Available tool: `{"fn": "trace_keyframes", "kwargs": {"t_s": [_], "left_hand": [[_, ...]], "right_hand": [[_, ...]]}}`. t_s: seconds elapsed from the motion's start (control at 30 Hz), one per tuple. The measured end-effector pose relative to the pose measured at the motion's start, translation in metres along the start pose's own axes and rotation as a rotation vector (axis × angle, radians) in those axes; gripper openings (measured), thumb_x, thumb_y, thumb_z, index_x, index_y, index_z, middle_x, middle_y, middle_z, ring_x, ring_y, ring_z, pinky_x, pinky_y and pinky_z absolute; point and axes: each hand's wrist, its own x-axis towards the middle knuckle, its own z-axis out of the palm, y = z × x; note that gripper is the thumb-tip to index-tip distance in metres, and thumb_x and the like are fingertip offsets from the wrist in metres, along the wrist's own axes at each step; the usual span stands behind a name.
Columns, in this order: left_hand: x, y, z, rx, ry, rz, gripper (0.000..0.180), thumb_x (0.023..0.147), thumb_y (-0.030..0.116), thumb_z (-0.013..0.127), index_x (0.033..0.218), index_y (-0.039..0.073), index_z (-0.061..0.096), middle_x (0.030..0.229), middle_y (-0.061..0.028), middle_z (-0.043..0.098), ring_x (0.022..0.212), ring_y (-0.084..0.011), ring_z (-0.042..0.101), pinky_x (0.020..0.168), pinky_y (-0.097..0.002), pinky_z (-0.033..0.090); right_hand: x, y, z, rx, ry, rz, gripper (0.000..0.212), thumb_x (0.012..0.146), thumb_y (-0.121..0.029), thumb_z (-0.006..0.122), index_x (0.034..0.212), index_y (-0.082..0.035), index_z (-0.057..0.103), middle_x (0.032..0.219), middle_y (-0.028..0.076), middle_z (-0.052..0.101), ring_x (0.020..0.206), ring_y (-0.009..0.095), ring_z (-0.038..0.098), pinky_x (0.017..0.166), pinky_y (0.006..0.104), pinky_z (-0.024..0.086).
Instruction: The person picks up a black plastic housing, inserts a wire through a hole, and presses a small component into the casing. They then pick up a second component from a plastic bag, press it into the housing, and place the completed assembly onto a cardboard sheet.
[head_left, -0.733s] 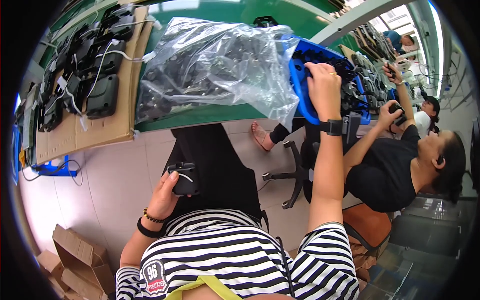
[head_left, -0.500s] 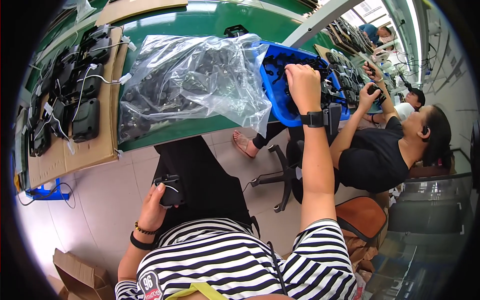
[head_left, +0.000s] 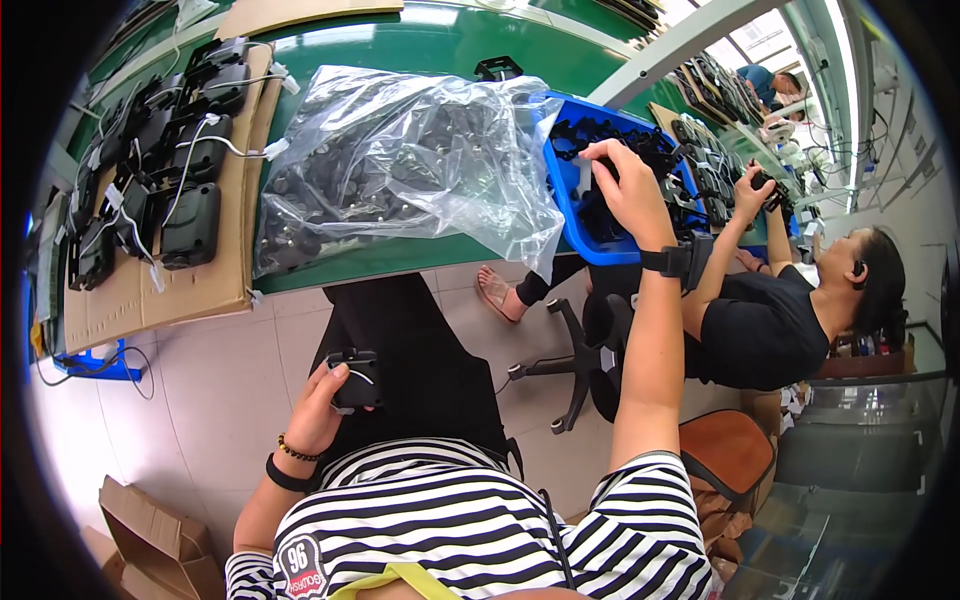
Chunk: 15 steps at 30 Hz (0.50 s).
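Down by my lap, my left hand (head_left: 322, 405) is closed round a small black plastic housing (head_left: 355, 378) with a short white wire across it. My right hand (head_left: 632, 195) reaches over a blue plastic bin (head_left: 566, 205) filled with small black parts (head_left: 640, 140). Its thumb and forefinger are curved and apart, and I see nothing held between them. The other fingers are partly hidden behind the hand. A large clear plastic bag (head_left: 400, 170) of dark round-looking parts lies on the green table, left of the bin.
Cardboard (head_left: 130, 310) at the left carries rows of black housings (head_left: 190, 225) with white cables. A person in black (head_left: 765, 325) sits at the right, handling a dark part. Below are a swivel chair base (head_left: 580, 370), an orange seat (head_left: 728, 450) and a cardboard box (head_left: 150, 525).
My right hand has turned, its thumb and forefinger now apart over the bin. The left hand still holds the housing. The whole view has shifted slightly; the co-worker's hands have come closer together.
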Motion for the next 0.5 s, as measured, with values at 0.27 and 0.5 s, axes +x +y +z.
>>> {"fn": "trace_keyframes", "kwargs": {"t_s": [0.27,0.5], "left_hand": [[0.008,-0.005,-0.001,0.054,-0.067,-0.006,0.035,0.108,0.028,0.053,0.124,-0.002,0.061,0.104,-0.0127,0.074,0.087,-0.0228,0.072,0.077,-0.0371,0.059],[0.024,0.006,0.025,0.062,-0.149,-0.075,0.041,0.109,0.026,0.051,0.137,-0.003,0.054,0.119,-0.0205,0.072,0.104,-0.0325,0.074,0.084,-0.0376,0.064]], "right_hand": [[0.028,-0.064,-0.012,-0.005,0.129,-0.022,0.012,0.099,-0.006,0.062,0.109,-0.001,0.067,0.106,0.015,0.074,0.094,0.035,0.072,0.082,0.0377,0.056],[0.105,-0.07,0.021,-0.053,0.167,-0.109,0.025,0.096,-0.021,0.067,0.114,-0.003,0.067,0.106,0.016,0.075,0.098,0.033,0.074,0.085,0.0406,0.057]]}}
